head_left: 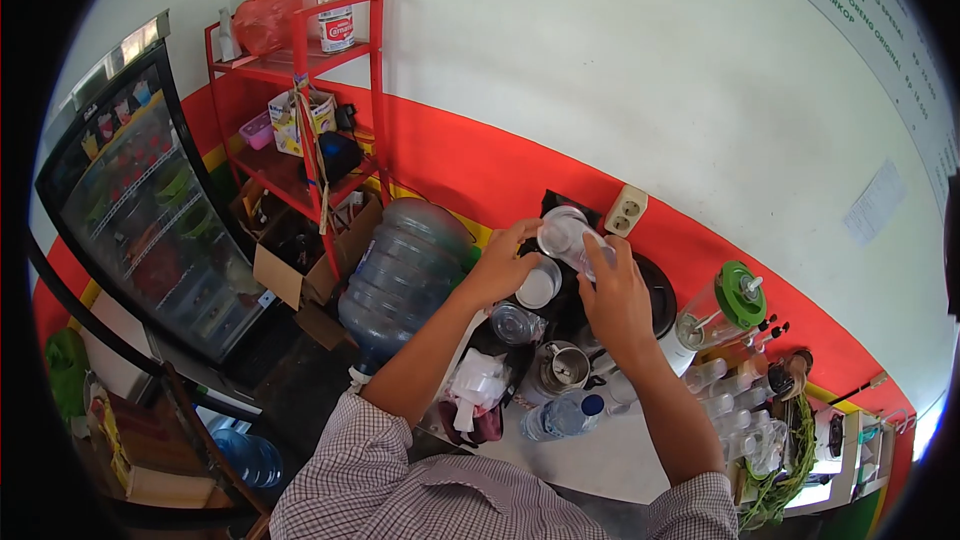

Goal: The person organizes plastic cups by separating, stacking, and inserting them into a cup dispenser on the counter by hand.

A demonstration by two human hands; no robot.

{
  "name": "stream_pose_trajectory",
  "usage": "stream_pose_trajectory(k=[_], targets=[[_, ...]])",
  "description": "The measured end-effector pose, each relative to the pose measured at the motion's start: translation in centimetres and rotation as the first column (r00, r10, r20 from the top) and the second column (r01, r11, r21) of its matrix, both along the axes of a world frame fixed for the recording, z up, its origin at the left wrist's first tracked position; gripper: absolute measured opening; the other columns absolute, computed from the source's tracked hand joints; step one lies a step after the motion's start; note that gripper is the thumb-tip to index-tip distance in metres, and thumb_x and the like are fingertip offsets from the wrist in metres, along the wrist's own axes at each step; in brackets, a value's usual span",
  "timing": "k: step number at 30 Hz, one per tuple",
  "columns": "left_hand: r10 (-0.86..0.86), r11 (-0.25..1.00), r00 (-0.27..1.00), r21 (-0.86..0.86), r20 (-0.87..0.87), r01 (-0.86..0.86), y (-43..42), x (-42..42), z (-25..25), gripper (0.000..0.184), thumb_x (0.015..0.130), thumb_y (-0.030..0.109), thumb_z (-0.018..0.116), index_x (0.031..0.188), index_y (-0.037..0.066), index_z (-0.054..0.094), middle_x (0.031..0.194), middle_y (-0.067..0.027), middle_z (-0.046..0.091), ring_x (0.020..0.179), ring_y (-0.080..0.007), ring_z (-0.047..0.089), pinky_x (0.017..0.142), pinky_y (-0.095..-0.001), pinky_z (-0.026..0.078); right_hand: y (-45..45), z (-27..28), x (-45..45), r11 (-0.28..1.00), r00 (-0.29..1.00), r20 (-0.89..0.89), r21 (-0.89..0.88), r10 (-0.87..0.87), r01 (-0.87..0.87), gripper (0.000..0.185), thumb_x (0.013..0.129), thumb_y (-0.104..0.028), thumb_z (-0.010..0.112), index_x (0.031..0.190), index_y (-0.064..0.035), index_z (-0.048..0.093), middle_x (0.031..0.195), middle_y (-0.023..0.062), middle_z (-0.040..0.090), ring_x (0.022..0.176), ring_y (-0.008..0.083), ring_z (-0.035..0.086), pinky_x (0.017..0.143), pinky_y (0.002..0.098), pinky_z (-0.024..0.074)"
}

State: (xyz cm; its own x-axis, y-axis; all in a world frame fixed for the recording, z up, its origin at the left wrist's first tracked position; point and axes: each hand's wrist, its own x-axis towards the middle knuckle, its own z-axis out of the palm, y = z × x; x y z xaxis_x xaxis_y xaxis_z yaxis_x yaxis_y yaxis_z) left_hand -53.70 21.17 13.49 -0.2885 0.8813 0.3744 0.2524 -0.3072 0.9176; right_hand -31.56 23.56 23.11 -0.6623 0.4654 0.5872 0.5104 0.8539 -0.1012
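Observation:
Over the far edge of the counter, both hands are at a clear plastic container (pixel 572 243), which is tilted on its side. My left hand (pixel 500 265) has its fingers curled at the container's left end. My right hand (pixel 616 302) grips its right side, thumb and fingers bent around it. Just below sits a jar with a pale round lid (pixel 540 283), close to my left thumb. A clear jar (pixel 516 323) lies nearer to me, and a metal pot (pixel 562 368) stands below it. What the container holds, if anything, I cannot make out.
A large water jug (pixel 405 275) stands left of the counter, near a red shelf (pixel 300 65) and a glass-door fridge (pixel 160 200). On the right are a green-lidded blender (pixel 722 305) and several plastic cups (pixel 740 410). A water bottle (pixel 562 418) is close to me.

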Motion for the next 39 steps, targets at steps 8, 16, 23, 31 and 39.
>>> stream_pose_trajectory(k=[8, 16, 23, 31, 39], targets=[[0.141, 0.990, 0.990, -0.008, -0.012, -0.141, -1.6, 1.8, 2.0, 0.047, 0.090, 0.009, 0.069, 0.136, 0.005, 0.066, 0.125, -0.0189, 0.070, 0.122, -0.0308, 0.062, 0.107, -0.0412, 0.047, 0.2, -1.2, -1.0, 0.993, 0.992, 0.110, 0.099, -0.070, 0.059, 0.064, 0.083, -0.003, 0.075, 0.145, -0.0116, 0.058, 0.138, 0.0181, 0.054, 0.100, 0.0344, 0.066, 0.079, 0.0406, 0.0627], [0.129, 0.991, 0.946, -0.075, 0.296, -0.111, 2.0, -0.1, -0.4, 0.037, 0.091, 0.004, 0.067, 0.127, 0.001, 0.071, 0.119, -0.0139, 0.072, 0.110, -0.0194, 0.068, 0.098, -0.0315, 0.051, 1.2, -1.5, -3.2, 0.955, 0.972, 0.210, 0.293, -0.105, 0.040, 0.064, 0.080, -0.002, 0.074, 0.142, -0.0133, 0.061, 0.141, 0.0137, 0.057, 0.098, 0.0317, 0.063, 0.079, 0.0357, 0.0612], [-0.082, 0.997, 0.897, 0.045, 0.435, 0.069, 5.3, -0.3, -4.4, 0.043, 0.097, 0.008, 0.060, 0.140, 0.005, 0.065, 0.128, -0.0087, 0.067, 0.119, -0.0176, 0.061, 0.099, -0.0308, 0.049, 5.0, -3.5, -5.2, 0.935, 0.966, 0.236, 0.353, -0.110, 0.020, 0.037, 0.086, -0.013, 0.072, 0.123, -0.0124, 0.071, 0.137, 0.0084, 0.062, 0.104, 0.0319, 0.063, 0.082, 0.0382, 0.0593], [0.043, 0.983, 0.865, -0.176, 0.500, 0.054, 3.5, 0.7, -1.7, 0.044, 0.098, 0.012, 0.053, 0.141, 0.005, 0.062, 0.120, -0.0062, 0.069, 0.103, -0.0142, 0.066, 0.086, -0.0268, 0.053, 6.9, -3.7, -6.6, 0.951, 0.957, 0.283, 0.307, -0.065, -0.026, 0.033, 0.086, -0.012, 0.072, 0.119, -0.0129, 0.073, 0.127, 0.0058, 0.064, 0.104, 0.0288, 0.065, 0.079, 0.0373, 0.0601], [-0.026, 0.982, 0.806, -0.136, 0.591, 0.131, 3.8, 0.3, -2.5, 0.044, 0.101, 0.013, 0.050, 0.144, 0.010, 0.061, 0.123, -0.0056, 0.065, 0.106, -0.0120, 0.062, 0.086, -0.0273, 0.052, 6.9, -3.8, -8.7, 0.986, 0.960, 0.270, 0.164, -0.070, 0.025, 0.019, 0.088, -0.015, 0.073, 0.105, -0.0094, 0.077, 0.118, 0.0096, 0.066, 0.104, 0.0318, 0.072, 0.078, 0.0398, 0.0656]])
